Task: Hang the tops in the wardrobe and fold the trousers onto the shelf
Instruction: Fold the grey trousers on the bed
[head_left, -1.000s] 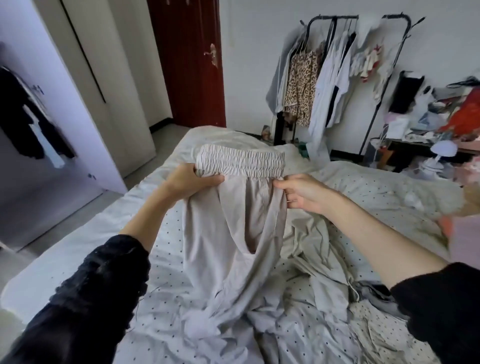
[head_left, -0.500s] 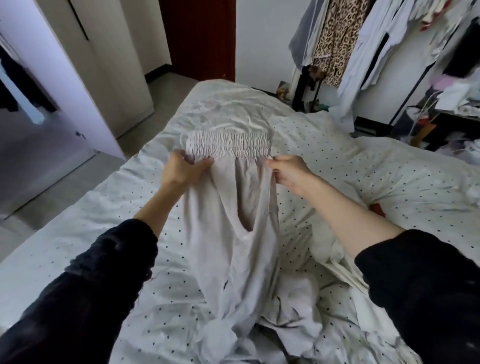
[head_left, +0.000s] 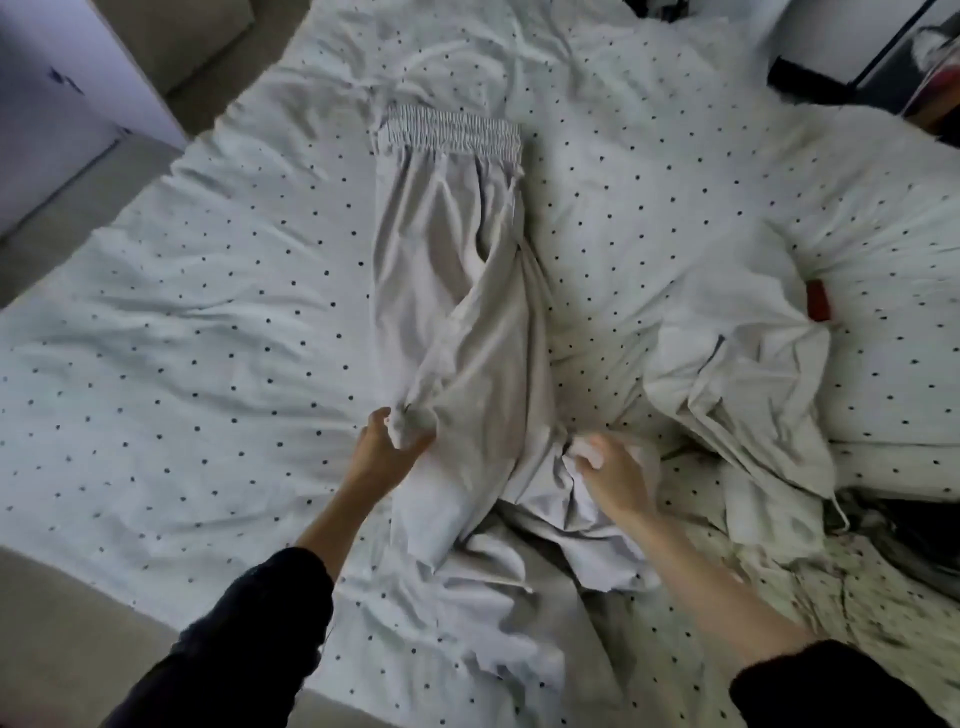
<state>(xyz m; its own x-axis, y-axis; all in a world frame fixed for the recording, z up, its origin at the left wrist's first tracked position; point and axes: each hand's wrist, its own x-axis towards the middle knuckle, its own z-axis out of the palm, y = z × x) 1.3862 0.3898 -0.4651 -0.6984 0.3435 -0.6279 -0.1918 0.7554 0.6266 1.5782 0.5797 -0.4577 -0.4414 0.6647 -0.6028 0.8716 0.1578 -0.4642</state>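
On the bed (head_left: 182, 338), trousers (head_left: 457, 270) now lie flat, waistband released; my left hand (head_left: 387, 449) and right hand (head_left: 610, 475) each grip bunched leg fabric, ready for straightening before folding.

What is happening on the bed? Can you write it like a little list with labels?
place: a bed with a dotted sheet
trousers: light beige, laid flat on the sheet, stretchy waistband at the far end
left hand: grips a bunch of the trouser leg
right hand: grips crumpled pale cloth by the other leg
other clothes: a pale pile to the right
folding: not done yet
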